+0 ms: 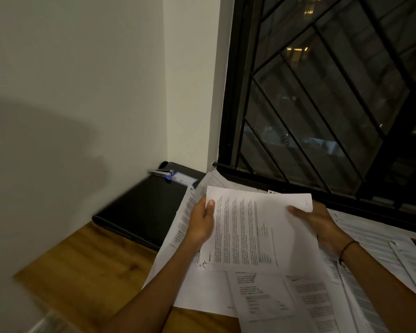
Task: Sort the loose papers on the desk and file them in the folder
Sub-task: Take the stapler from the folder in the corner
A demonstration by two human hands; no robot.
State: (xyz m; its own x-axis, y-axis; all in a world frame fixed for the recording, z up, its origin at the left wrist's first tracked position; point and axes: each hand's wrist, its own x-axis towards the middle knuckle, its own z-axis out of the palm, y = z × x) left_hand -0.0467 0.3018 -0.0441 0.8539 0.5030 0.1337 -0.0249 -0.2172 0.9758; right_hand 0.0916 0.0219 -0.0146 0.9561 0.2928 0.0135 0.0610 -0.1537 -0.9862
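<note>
Both hands lift a thin white printed sheet [257, 231] above the loose papers [298, 299] on the wooden desk [87, 267]; left hand [202, 222] and right hand [315, 224] pinch opposite edges, thumbs on top; light, floppy, best supported at both sides; the closed black folder [139, 210] lies left

papers [257, 231]: white, grey-black print
folder [139, 207]: black
desk [82, 272]: brown wood grain
stapler [161, 173]: silver, blue tip
window bars [298, 97]: black

pale walls [82, 68] meet in a corner beside a dark barred window [334, 92], over a wooden desk [82, 272].
</note>
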